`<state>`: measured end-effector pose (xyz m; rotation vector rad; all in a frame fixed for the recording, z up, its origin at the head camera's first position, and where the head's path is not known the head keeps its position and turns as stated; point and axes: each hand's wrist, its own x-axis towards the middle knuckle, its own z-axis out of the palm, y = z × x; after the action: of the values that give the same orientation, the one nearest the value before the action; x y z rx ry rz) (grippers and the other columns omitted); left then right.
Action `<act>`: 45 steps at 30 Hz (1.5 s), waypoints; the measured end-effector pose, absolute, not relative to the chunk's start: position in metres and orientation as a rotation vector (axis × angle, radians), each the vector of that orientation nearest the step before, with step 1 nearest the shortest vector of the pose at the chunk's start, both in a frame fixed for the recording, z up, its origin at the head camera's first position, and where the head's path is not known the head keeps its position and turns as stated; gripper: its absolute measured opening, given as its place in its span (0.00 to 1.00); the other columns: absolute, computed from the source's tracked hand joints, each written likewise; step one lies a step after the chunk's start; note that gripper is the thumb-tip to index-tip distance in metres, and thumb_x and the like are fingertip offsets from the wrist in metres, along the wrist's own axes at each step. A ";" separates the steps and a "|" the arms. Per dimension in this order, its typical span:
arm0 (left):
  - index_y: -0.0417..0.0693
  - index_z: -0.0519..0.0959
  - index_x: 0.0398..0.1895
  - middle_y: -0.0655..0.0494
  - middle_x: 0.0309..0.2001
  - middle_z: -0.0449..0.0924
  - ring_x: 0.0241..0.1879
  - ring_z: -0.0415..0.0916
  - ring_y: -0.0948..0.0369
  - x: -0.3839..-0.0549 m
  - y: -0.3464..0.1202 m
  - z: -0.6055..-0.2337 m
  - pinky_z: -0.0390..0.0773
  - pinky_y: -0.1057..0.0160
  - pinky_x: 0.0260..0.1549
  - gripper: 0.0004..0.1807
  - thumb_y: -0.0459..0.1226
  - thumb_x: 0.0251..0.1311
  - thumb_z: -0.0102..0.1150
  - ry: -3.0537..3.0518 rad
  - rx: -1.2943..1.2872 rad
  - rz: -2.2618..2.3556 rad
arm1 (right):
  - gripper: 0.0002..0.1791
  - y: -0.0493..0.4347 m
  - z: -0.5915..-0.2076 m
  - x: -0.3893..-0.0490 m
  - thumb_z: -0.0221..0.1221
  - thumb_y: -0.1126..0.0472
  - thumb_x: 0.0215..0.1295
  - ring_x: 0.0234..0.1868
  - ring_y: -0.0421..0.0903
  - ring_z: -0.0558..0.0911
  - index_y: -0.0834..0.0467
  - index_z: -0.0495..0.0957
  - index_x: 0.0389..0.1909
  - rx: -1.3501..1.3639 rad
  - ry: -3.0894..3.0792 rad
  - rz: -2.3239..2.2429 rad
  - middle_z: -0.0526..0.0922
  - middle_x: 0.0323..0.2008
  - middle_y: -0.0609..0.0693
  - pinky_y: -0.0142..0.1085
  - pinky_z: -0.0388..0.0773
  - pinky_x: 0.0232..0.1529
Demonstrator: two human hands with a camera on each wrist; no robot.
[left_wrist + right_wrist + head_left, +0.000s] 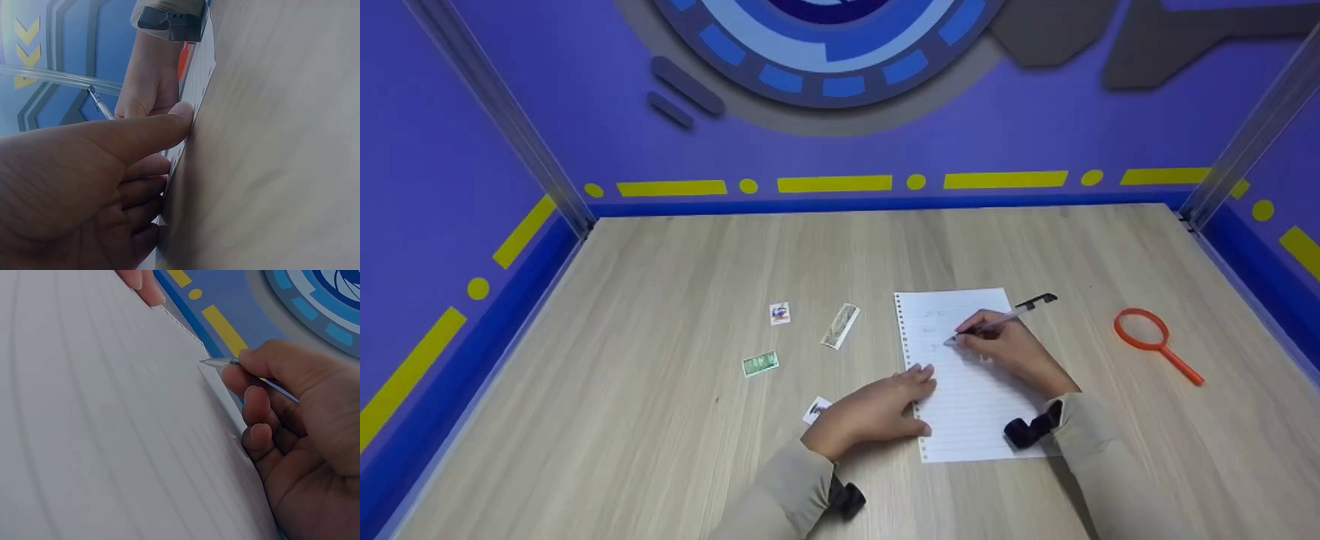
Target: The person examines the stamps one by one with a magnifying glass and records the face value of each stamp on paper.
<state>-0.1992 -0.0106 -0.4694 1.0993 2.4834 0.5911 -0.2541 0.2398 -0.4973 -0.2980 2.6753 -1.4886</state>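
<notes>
A lined sheet of paper [967, 412] with punched holes down its left edge lies on the table, with a few faint marks near its top. My right hand [1020, 352] pinches a pen [1020, 308], its tip at the paper by the lowest marks. The pen's tip [216, 361] shows between thumb and forefinger in the right wrist view. My left hand [877, 409] rests on the paper's left edge, thumb and fingers spread. In the left wrist view the left thumb [152, 132] touches the holed edge. A small stamp [815, 409] is partly hidden behind the left hand.
Left of the paper lie a green stamp [760, 364], a small white stamp with a coloured picture [780, 313] and a long narrow stamp [840, 326]. An orange magnifying glass [1159, 345] lies to the right. Blue-purple panels [840, 157] enclose the wooden table [660, 450].
</notes>
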 end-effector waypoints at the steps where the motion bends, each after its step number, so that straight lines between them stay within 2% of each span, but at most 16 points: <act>1: 0.40 0.62 0.70 0.48 0.74 0.55 0.75 0.50 0.55 -0.199 -0.011 -0.469 0.54 0.63 0.73 0.36 0.43 0.61 0.61 2.482 1.099 0.595 | 0.08 0.240 -0.498 -0.254 0.64 0.58 0.61 0.36 0.41 0.77 0.54 0.83 0.39 -0.298 2.681 -1.483 0.83 0.40 0.50 0.27 0.71 0.33; 8: 0.40 0.61 0.71 0.48 0.74 0.54 0.75 0.49 0.55 -0.198 -0.011 -0.468 0.53 0.63 0.73 0.37 0.43 0.61 0.61 2.471 1.082 0.615 | 0.06 0.239 -0.499 -0.255 0.64 0.59 0.60 0.37 0.41 0.78 0.55 0.83 0.38 -0.318 2.702 -1.482 0.83 0.39 0.50 0.26 0.71 0.36; 17: 0.40 0.61 0.71 0.48 0.74 0.54 0.75 0.49 0.54 -0.199 -0.011 -0.468 0.52 0.63 0.73 0.37 0.43 0.61 0.61 2.472 1.088 0.610 | 0.05 0.238 -0.497 -0.253 0.64 0.60 0.60 0.33 0.39 0.77 0.54 0.82 0.37 -0.327 2.708 -1.481 0.84 0.37 0.50 0.26 0.71 0.31; 24: 0.40 0.61 0.71 0.47 0.74 0.55 0.75 0.49 0.54 -0.198 -0.011 -0.468 0.52 0.63 0.73 0.37 0.43 0.61 0.61 2.475 1.095 0.608 | 0.06 0.238 -0.498 -0.254 0.63 0.62 0.60 0.32 0.38 0.76 0.58 0.81 0.37 -0.329 2.694 -1.510 0.83 0.36 0.51 0.26 0.71 0.32; 35: 0.40 0.62 0.70 0.48 0.74 0.54 0.75 0.49 0.55 -0.199 -0.010 -0.468 0.52 0.63 0.73 0.37 0.43 0.61 0.61 2.458 1.072 0.616 | 0.09 0.240 -0.498 -0.251 0.64 0.56 0.60 0.35 0.39 0.76 0.56 0.82 0.38 -0.333 2.648 -1.516 0.84 0.38 0.51 0.27 0.70 0.34; 45: 0.40 0.62 0.70 0.48 0.74 0.55 0.75 0.50 0.54 -0.199 -0.010 -0.467 0.53 0.62 0.73 0.36 0.42 0.60 0.62 2.463 1.073 0.618 | 0.04 0.238 -0.498 -0.251 0.63 0.63 0.59 0.29 0.39 0.75 0.56 0.81 0.35 -0.293 2.679 -1.516 0.82 0.33 0.48 0.27 0.71 0.29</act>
<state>-0.1988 -0.0102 -0.4673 1.0734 2.4629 0.6182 -0.2509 0.2382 -0.4985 -0.2929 2.6791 -1.5165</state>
